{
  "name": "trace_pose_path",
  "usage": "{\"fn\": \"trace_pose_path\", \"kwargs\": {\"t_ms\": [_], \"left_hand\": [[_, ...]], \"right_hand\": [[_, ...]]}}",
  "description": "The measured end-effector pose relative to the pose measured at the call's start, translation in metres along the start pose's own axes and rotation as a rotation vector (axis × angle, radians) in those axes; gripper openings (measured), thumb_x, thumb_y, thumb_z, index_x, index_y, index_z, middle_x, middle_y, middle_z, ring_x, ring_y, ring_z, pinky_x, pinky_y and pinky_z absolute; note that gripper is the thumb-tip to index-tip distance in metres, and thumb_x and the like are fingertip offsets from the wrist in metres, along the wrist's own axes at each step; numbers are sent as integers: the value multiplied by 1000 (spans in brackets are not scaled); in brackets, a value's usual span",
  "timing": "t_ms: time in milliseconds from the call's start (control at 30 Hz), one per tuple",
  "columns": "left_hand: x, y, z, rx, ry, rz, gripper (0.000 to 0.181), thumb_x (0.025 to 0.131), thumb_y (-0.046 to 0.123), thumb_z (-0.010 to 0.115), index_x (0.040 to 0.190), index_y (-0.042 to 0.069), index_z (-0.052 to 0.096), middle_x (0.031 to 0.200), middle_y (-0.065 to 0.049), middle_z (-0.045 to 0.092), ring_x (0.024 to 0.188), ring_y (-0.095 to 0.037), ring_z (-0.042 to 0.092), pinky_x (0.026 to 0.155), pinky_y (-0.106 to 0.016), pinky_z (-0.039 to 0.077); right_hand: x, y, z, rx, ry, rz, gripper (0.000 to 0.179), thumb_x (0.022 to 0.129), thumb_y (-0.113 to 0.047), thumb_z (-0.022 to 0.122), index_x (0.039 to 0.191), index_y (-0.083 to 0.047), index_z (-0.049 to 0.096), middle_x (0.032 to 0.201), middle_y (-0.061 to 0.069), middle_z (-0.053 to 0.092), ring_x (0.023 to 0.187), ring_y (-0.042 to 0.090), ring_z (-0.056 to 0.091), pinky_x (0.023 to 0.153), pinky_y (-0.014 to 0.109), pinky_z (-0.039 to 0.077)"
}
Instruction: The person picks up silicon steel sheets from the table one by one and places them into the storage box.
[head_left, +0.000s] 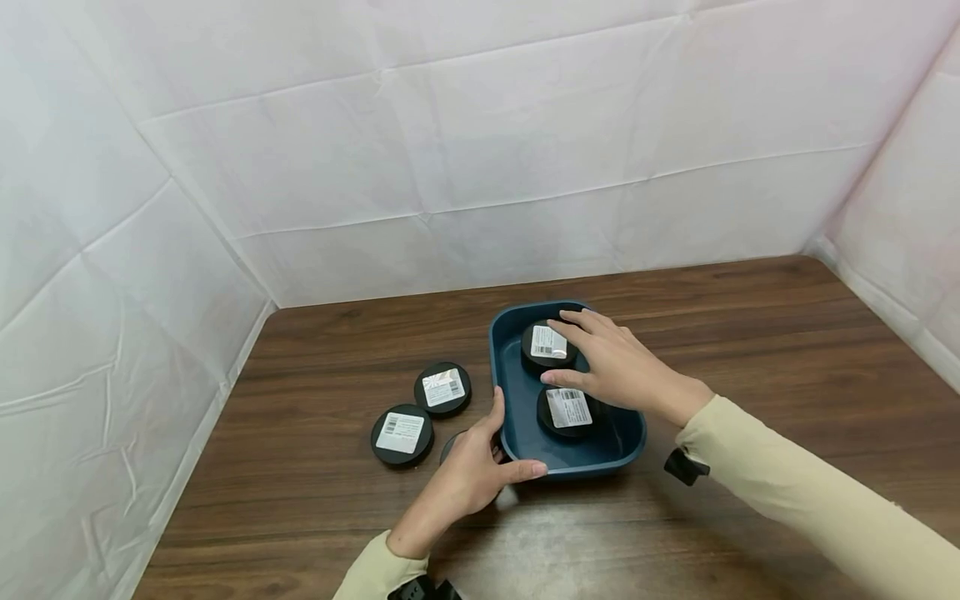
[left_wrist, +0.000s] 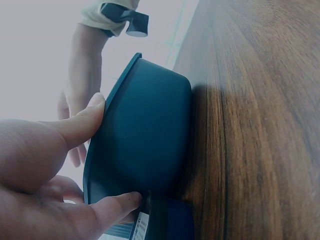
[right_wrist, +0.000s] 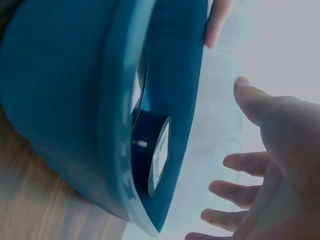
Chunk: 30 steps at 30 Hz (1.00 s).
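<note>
Left hand point(head_left: 474, 467) grips the near-left corner of the tub point(head_left: 527, 437). Right hand point(head_left: 618, 362), fingers spread, empty, hovers palm-down above the tub's black discs point(head_left: 570, 412).

Both grips are bare. Behind the left grip point(head_left: 480, 471), a pale yellow sleeve point(head_left: 377, 572) is worn, softly creased near the wrist. At that wrist, a black, angular device point(head_left: 418, 588) is carried, its dark casing marked with small pale spots. Behind the right grip point(head_left: 618, 367), a long sleeve point(head_left: 810, 492) of the same yellow is worn, wrinkled at the cuff. There, a black device point(left_wrist: 137, 24) with a blocky, projecting end is fastened.
</note>
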<state>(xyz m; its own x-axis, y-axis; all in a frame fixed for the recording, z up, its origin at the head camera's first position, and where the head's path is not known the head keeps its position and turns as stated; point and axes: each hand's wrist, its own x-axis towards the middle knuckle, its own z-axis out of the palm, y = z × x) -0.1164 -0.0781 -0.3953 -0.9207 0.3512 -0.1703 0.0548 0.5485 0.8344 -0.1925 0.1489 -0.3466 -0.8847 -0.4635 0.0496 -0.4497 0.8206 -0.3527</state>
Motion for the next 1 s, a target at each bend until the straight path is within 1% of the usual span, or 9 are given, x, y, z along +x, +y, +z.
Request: {"fn": "trace_pose_path", "kwargs": {"t_ms": [167, 333, 500, 700, 833, 1000], "left_hand": [[0, 0, -1, -4, 0, 8, 106, 87, 35, 78, 161, 6, 7, 161, -23, 32, 133, -29, 56, 103, -43, 51], [-1, 1, -1, 2, 6, 1, 106, 87, 35, 79, 161, 7, 8, 161, -23, 31, 133, -29, 56, 104, -43, 51], [-2, 2, -1, 7, 5, -7, 107, 87, 36, 79, 161, 8, 8, 161, -22, 31, 135, -29, 54, 105, -44, 50], [-2, 2, -1, 9, 14, -13, 107, 86, 36, 79, 161, 8, 9, 161, -23, 32, 139, -30, 50, 107, -45, 48], [-2, 2, -1, 10, 16, -14, 107, 86, 36, 79, 161, 8, 9, 161, -23, 31, 139, -30, 50, 107, -44, 49], [-2, 3, 0, 13, 13, -22, 107, 86, 37, 79, 162, 10, 8, 162, -21, 30, 138, -30, 51, 107, -45, 48]], "right_hand": [[-7, -4, 0, 45, 36, 20, 81, 94, -55, 63, 157, -12, 35, 164, 19, 28, 152, 45, 21, 114, 75, 21], [-16, -6, -4, 71, 72, 12, 77, 96, -51, 63, 157, -12, 36, 164, 18, 28, 151, 45, 23, 114, 74, 22], [-23, -5, -3, 108, 76, 10, 73, 99, -48, 60, 157, -13, 34, 164, 17, 27, 151, 44, 22, 115, 73, 22], [-30, -3, 0, 149, 86, 22, 76, 98, -48, 61, 158, -12, 31, 166, 17, 22, 151, 45, 22, 114, 73, 23], [-35, -3, 3, 158, 99, 25, 77, 98, -47, 62, 159, -13, 30, 166, 17, 21, 151, 45, 22, 113, 73, 25], [-45, 0, 10, 194, 118, 27, 77, 98, -47, 62, 159, -15, 29, 167, 15, 19, 151, 46, 22, 111, 73, 29]]}}
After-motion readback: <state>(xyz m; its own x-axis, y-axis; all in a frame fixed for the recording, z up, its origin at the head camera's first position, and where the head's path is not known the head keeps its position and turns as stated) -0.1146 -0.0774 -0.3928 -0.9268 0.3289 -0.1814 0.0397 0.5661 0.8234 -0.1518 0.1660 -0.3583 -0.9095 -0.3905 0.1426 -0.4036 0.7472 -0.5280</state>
